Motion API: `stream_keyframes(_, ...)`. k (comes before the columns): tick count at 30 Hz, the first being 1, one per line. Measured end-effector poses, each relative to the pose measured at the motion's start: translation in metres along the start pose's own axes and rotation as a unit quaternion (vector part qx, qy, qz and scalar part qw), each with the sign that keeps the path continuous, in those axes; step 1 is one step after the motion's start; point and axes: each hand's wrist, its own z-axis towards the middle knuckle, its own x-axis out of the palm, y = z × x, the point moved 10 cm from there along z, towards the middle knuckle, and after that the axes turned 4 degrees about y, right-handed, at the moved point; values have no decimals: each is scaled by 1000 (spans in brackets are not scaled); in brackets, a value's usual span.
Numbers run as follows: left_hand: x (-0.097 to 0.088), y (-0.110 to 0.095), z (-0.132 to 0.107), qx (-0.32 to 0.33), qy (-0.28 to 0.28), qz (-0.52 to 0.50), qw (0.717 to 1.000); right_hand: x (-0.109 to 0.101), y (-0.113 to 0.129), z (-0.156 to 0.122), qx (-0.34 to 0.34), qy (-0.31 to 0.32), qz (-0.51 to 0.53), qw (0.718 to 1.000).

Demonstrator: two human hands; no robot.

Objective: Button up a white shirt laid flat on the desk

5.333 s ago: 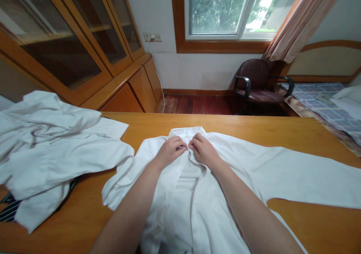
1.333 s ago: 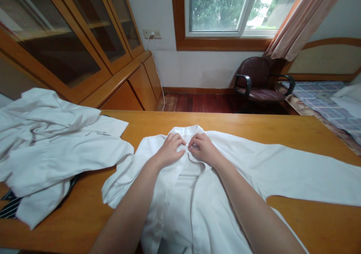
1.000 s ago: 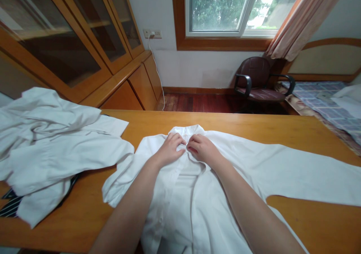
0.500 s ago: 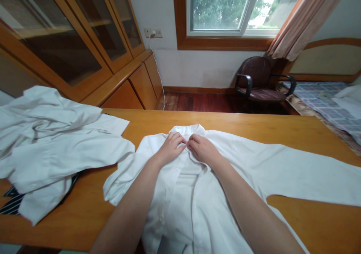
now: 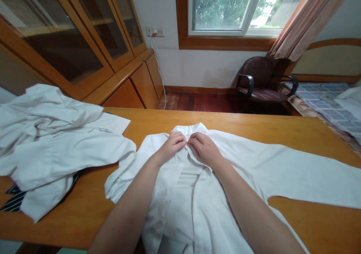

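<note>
A white shirt lies front up on the wooden table, its collar toward the far edge and one sleeve stretched out to the right. The other sleeve is bunched at the left. My left hand is closed on the shirt's front edge just below the collar. Close beside it, my right hand pinches the opposite front edge, fingertips nearly touching the left ones. Whether a button is between the fingers cannot be seen. Below the hands the shirt front hangs partly apart.
A heap of white clothes covers the table's left side, with a dark striped tie-like cloth under it. Beyond the table are a glass-door cabinet, a brown armchair, a window and a bed.
Both hands stay at the collar with only small finger shifts. The whole view has moved very slightly; the shirt lies as before.
</note>
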Motion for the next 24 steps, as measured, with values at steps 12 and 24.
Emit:
stream_keyframes(12, -3, -1, 0, 12, -20, -25, 999, -23, -5, -2, 52, -56, 155, 985)
stream_keyframes(24, -6, -4, -1, 24, -34, -16, 999, -8, -13, -2, 75, -19, 139, 987)
